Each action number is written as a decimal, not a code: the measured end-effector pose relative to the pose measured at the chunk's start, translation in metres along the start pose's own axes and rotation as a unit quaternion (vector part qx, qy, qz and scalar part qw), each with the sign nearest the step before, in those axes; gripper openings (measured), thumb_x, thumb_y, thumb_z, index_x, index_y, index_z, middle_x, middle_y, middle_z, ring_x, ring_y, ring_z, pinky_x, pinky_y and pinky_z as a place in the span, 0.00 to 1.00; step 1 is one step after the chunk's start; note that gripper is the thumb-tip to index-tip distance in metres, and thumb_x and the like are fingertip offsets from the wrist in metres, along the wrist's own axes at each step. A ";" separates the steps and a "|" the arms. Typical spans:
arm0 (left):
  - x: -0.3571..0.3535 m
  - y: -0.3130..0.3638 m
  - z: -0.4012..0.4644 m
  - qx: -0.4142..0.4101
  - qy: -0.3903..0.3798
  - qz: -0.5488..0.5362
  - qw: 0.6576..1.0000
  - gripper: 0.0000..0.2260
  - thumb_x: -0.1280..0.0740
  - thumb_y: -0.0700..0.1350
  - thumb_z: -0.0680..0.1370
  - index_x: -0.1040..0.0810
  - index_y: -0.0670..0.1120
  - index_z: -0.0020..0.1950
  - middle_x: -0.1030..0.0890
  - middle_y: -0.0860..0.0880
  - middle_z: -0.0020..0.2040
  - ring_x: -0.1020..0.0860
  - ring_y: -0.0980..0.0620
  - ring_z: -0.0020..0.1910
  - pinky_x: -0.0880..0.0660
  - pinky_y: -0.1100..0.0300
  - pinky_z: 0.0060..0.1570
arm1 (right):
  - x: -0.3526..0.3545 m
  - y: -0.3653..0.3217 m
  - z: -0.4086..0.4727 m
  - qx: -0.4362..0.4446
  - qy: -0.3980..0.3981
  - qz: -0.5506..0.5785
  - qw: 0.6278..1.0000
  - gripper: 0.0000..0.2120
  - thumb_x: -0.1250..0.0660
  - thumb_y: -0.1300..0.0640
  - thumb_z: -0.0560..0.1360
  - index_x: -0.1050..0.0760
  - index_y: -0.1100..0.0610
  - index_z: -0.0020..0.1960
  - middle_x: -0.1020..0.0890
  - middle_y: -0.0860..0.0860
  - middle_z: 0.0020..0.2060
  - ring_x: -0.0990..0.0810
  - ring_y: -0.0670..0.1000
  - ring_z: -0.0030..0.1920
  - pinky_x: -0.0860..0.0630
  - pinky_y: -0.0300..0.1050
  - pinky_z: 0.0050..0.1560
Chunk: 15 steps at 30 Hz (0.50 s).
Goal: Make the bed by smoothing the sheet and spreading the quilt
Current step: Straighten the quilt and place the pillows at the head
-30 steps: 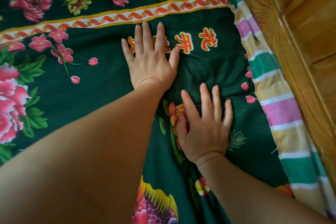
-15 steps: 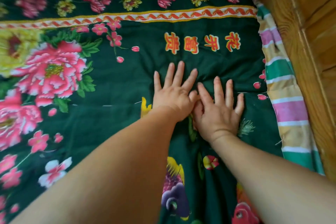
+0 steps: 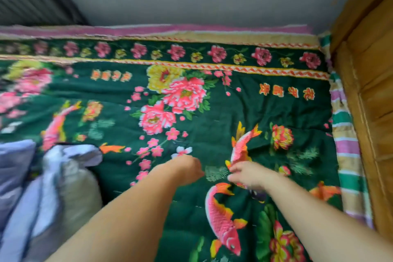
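The green floral sheet (image 3: 212, 112) covers the bed across the frame's middle; the pale quilt (image 3: 42, 187) lies bunched at lower left. Left hand (image 3: 187, 167) and right hand (image 3: 248, 174) hover blurred at lower centre, seemingly loose-fingered and empty. Flat palms should sweep outward over the remaining creases.

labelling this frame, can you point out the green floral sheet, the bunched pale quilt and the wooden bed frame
green floral sheet (image 3: 244, 108), head view, bare green cloth
bunched pale quilt (image 3: 23, 176), head view, a fold
wooden bed frame (image 3: 374, 83), head view, side panel
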<state>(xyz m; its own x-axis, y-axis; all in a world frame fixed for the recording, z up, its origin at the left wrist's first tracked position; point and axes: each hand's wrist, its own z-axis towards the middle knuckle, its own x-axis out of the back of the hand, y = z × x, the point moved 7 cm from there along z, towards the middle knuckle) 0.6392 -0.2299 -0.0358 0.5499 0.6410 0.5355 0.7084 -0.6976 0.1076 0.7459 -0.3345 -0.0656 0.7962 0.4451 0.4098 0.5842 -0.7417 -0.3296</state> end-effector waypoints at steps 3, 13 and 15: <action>0.026 -0.055 -0.046 0.019 0.026 -0.038 0.999 0.16 0.44 0.49 0.81 0.27 0.44 0.66 0.26 0.45 0.66 0.27 0.46 0.62 0.31 0.57 0.61 | 0.006 -0.060 -0.031 0.022 0.006 0.028 0.999 0.18 0.39 0.52 0.79 0.25 0.57 0.65 0.23 0.52 0.64 0.26 0.52 0.64 0.31 0.40 0.62; 0.163 -0.124 -0.193 -0.018 0.221 -0.189 0.957 0.17 0.40 0.51 0.80 0.27 0.49 0.68 0.23 0.48 0.64 0.24 0.49 0.59 0.29 0.61 0.56 | 0.106 -0.179 -0.150 0.079 0.158 0.188 0.966 0.14 0.39 0.51 0.79 0.25 0.51 0.62 0.23 0.48 0.58 0.22 0.51 0.58 0.28 0.45 0.54; 0.178 -0.124 -0.213 -0.025 0.254 -0.216 0.942 0.17 0.40 0.50 0.80 0.27 0.48 0.67 0.23 0.48 0.63 0.24 0.49 0.59 0.28 0.59 0.57 | 0.116 -0.182 -0.171 0.081 0.178 0.208 0.958 0.13 0.39 0.51 0.79 0.25 0.52 0.61 0.23 0.48 0.55 0.21 0.51 0.56 0.27 0.44 0.51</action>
<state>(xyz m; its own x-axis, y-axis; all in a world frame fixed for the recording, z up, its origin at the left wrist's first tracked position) 0.5551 -0.0969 0.2244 -0.0769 0.6405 0.7641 0.7892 -0.4292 0.4392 0.7049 -0.2337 0.1871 0.8778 -0.0932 0.4699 0.2681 -0.7174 -0.6430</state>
